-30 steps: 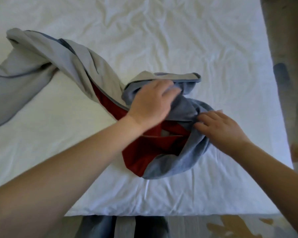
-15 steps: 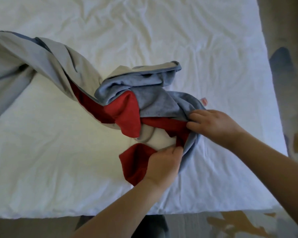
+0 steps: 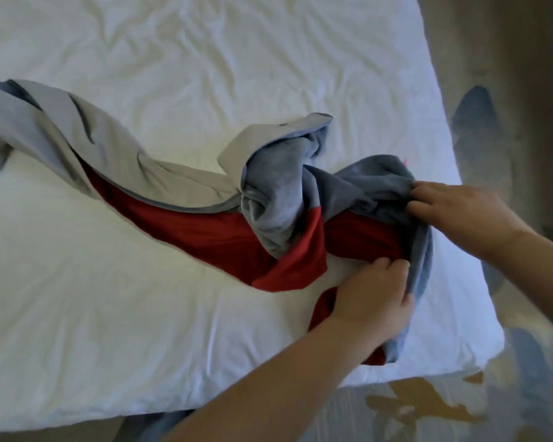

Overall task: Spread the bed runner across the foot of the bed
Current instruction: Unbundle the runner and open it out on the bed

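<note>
One bed point(image 3: 141, 314), one bed runner point(image 3: 205, 228) (crumpled), two hands point(image 3: 372, 301) point(image 3: 460, 212).

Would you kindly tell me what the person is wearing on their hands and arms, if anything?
The left hand and right hand are bare: no gloves, rings or bracelets show. Both arms are uncovered as far as the frame reaches, with no sleeve or watch in view.

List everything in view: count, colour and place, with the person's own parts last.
bed runner: one, grey-blue and red, twisted across the bed's near end, bunched at the right.
bed: one, white wrinkled cover, fills most of the view.
floor: one, tan with blue and ochre patches, right of and below the bed.
left hand: one, grips the runner's near edge.
right hand: one, pinches the blue fabric at the bunch's right side.
</note>
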